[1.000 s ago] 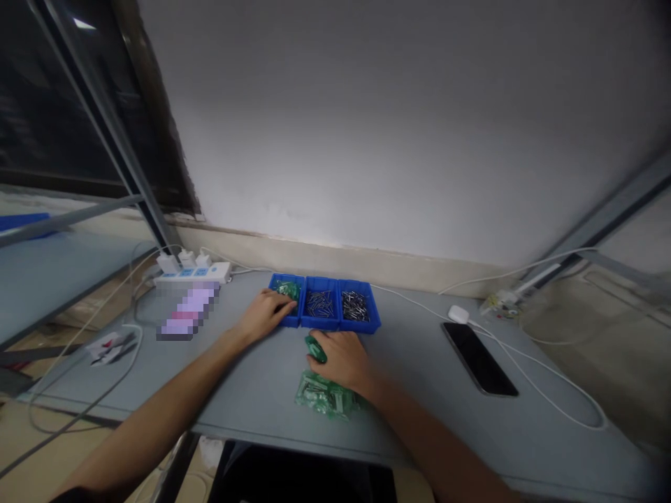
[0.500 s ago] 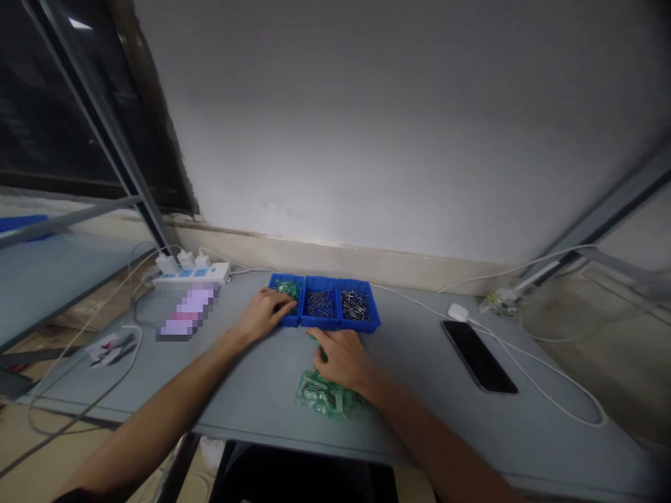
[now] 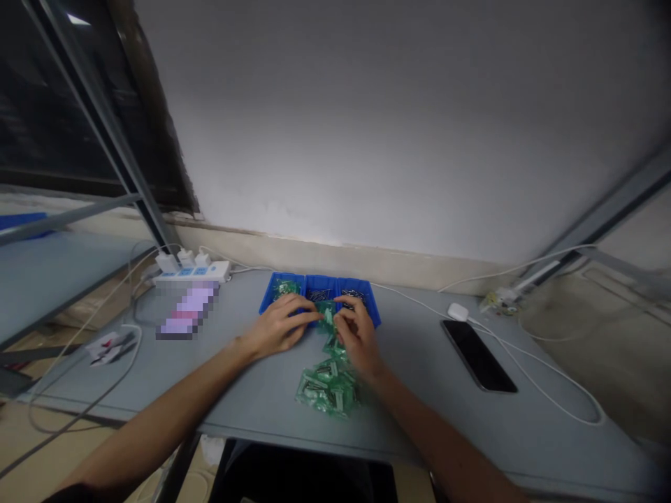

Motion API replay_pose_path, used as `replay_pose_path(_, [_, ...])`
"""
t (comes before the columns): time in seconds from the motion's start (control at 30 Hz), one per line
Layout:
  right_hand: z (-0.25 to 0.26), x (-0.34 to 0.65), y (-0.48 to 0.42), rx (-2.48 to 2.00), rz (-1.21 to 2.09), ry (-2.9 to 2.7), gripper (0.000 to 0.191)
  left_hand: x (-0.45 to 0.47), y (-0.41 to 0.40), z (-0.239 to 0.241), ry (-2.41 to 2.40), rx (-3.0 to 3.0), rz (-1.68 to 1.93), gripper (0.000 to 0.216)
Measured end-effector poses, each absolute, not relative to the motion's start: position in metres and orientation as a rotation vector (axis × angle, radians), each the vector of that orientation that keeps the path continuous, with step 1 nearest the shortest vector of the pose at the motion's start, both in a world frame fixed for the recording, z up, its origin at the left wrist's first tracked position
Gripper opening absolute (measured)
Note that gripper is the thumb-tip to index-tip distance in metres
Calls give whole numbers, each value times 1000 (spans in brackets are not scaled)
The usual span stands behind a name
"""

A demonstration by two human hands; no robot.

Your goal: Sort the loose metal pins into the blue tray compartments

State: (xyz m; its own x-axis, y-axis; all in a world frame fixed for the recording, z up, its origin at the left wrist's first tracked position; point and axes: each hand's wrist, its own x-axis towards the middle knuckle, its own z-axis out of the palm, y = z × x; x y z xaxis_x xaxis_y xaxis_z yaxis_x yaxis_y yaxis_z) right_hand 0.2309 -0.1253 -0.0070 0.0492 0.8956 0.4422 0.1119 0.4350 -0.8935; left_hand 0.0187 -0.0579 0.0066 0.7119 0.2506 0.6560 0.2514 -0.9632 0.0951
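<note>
A small green plastic bag is stretched between my two hands, just in front of the blue bins. My left hand pinches its left edge with the fingertips. On the other side, my right hand grips the bag with curled fingers. Below them lies a pile of green bags with thin metal pieces showing inside. Three blue bins stand in a row: the left bin holds green packets, while the middle bin and the right bin hold loose screw-like metal pieces, partly hidden by my hands.
At the right lie a black phone and a white charger with its cable. A power strip with plugs stands at the back left, near a pixelated screen. Crumpled paper lies at the left edge.
My left hand has moved from the left bin rightward to the green bag. My right hand has turned upright and shifted slightly right. The left bin has tilted or shifted a little left.
</note>
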Motion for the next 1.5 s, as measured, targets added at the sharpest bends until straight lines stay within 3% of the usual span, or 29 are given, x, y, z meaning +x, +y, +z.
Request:
replay_pose_path(0.2, [-8,231,-122,-897,1132,-1412,25,20,-57,-1,-360,-2820,-1295,27])
replay_pose_path(0.4, [-19,228,-126,-957,737,-1680,16,21,-55,0,-418,-2912,-1547,19])
replay_pose_path(0.6, [-25,228,-122,-1079,348,-1759,9,21,-59,-6,-734,-2937,-1564,19])
replay_pose_path(0.77, [-23,230,-121,-1008,357,-1787,14,21,-57,-14,-928,-2894,-1629,27])
replay_pose_path(0.9, [-19,229,-123,-1051,411,-1664,16,20,-57,-7,-780,-2994,-1542,16])
replay_pose_path(1.07, [-14,231,-122,-1066,640,-1495,18,18,-53,1,-603,-2955,-1581,25])
replay_pose_path(1.27, [-13,233,-121,-999,803,-1513,23,19,-48,-2,-581,-2894,-1572,18])
replay_pose_path(1.4, [-19,231,-117,-1066,645,-1592,28,20,-51,-3,-565,-2955,-1583,14])
replay_pose_path(1.5, [-20,229,-117,-1067,511,-1658,14,22,-55,-6,-699,-3044,-1550,17])
